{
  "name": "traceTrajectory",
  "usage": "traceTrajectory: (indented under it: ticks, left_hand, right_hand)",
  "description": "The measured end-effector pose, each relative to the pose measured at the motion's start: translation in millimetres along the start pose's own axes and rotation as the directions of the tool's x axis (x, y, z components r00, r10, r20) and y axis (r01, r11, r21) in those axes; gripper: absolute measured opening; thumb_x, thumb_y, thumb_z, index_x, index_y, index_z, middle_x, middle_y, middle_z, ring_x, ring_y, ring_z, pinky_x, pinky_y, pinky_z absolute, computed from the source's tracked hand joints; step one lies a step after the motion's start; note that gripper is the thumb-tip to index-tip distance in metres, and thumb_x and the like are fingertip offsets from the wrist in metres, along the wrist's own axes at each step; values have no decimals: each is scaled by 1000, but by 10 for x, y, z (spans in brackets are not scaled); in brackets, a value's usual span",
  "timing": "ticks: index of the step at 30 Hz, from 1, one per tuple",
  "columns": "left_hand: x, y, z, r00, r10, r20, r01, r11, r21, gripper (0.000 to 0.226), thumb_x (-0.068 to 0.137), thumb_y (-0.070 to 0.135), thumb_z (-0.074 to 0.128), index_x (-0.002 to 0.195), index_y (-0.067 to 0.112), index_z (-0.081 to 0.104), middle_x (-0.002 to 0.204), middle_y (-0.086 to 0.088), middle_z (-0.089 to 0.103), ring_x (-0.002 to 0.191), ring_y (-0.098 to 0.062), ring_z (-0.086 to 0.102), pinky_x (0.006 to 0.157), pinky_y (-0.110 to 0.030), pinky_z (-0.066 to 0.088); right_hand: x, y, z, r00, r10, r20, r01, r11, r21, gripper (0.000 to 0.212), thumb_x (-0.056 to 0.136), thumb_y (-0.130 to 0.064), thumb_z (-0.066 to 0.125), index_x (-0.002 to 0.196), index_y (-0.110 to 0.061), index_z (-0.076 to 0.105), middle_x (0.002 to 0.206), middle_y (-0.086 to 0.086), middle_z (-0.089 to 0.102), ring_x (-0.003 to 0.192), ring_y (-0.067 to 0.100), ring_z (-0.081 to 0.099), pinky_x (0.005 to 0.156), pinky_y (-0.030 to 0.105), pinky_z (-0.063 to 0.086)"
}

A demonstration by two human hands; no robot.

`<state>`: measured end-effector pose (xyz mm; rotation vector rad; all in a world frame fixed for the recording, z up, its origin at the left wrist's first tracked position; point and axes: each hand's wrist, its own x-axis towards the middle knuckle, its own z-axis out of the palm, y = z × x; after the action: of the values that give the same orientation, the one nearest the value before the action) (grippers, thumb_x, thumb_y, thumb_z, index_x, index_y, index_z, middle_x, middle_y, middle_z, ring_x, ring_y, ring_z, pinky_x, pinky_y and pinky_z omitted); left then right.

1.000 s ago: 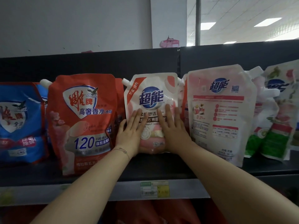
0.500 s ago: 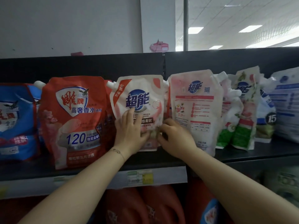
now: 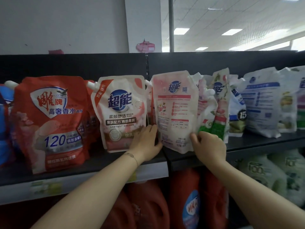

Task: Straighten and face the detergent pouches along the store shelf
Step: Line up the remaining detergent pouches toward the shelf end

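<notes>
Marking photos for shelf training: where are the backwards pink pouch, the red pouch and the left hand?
backwards pink pouch [image 3: 175, 109], head view, printed back panel
red pouch [image 3: 49, 119], head view, front label
left hand [image 3: 146, 142], head view, back of hand

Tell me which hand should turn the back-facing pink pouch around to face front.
Probably the right hand: its fingers already curl around the back-facing pink pouch at its lower right edge. The left hand lies at the pouch's lower left edge, better placed to steady it.

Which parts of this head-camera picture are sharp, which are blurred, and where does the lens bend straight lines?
Head view: the pink-and-white pouch front reads sharply; the price label and lower bottles are blurred; the shelf edge bows near the right border; ceiling lights are blown out.
</notes>
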<state>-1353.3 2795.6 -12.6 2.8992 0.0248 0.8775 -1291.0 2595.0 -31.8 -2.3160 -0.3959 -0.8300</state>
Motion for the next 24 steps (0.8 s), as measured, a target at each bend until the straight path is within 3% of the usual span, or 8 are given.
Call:
traceTrajectory:
  ticks: [4, 8, 12, 15, 17, 19, 21, 24]
  left_hand:
    - [-20, 35, -2, 995, -12, 99, 21, 996, -89, 43, 90, 43, 56, 126, 24, 42, 120, 3, 50, 113, -18, 48, 96, -41, 43]
    - [-100, 19, -80, 982, -19, 186, 96, 906, -413, 62, 74, 50, 76, 121, 30, 41, 116, 15, 51, 108, -7, 49, 94, -30, 44]
    - [-105, -96, -92, 978, 14, 210, 95, 860, -501, 87, 59, 42, 89, 129, 24, 39, 119, 13, 53, 110, -4, 53, 95, -28, 49]
    - [-132, -267, -108, 981, 57, 187, 44, 868, -495, 54, 83, 49, 67, 124, 19, 51, 125, -3, 61, 118, -14, 55, 97, -24, 47]
    - [-182, -322, -156, 971, 33, 237, 117, 800, -589, 24, 100, 36, 44, 101, 15, 56, 102, -10, 71, 100, -18, 65, 72, -10, 48]
    - [-227, -326, -198, 980, -26, 198, 168, 638, -751, 32, 104, 32, 31, 93, 14, 56, 74, -8, 72, 73, -16, 70, 58, -16, 52]
    - [-235, -336, -200, 981, -151, 121, 189, 608, -771, 33, 102, 34, 34, 94, 15, 60, 72, -5, 72, 77, -17, 66, 68, -25, 52]
    - [-208, -335, -212, 994, -108, 19, 83, 632, -771, 14, 91, 15, 61, 103, 21, 59, 88, 5, 68, 91, -14, 62, 75, -22, 50]
  right_hand:
    - [0, -4, 64, 997, -23, 70, 19, 998, 59, 40, 101, -41, 34, 77, -13, 50, 79, 4, 60, 74, 28, 58, 68, 38, 47]
    - [-77, -158, 172, 973, -224, -57, 228, 971, 72, 32, 98, -24, 47, 67, -14, 43, 66, 8, 59, 57, 30, 54, 52, 34, 42]
    - [-168, -527, 229, 897, -440, -30, 439, 883, 168, 28, 85, -19, 54, 60, -19, 42, 56, 3, 55, 45, 23, 44, 47, 28, 29]
    - [-234, -888, 351, 832, -542, 117, 513, 833, 206, 26, 93, -27, 44, 69, -18, 51, 71, 7, 62, 60, 28, 52, 54, 34, 36]
    - [-263, -1090, 422, 812, -555, 181, 492, 817, 302, 23, 98, -25, 44, 77, -17, 48, 83, 11, 64, 73, 33, 56, 62, 38, 43]
    - [-282, -1206, 450, 807, -560, 186, 465, 798, 383, 21, 98, -24, 43, 80, -15, 47, 86, 10, 63, 77, 32, 56, 67, 42, 47]
    - [-293, -1217, 436, 814, -560, 153, 462, 784, 414, 21, 95, -24, 44, 80, -12, 50, 81, 8, 61, 73, 29, 54, 65, 44, 47]
    - [-272, -1118, 340, 855, -519, 7, 452, 751, 482, 24, 90, -21, 48, 72, -6, 52, 66, 6, 55, 58, 24, 50, 55, 43, 45]
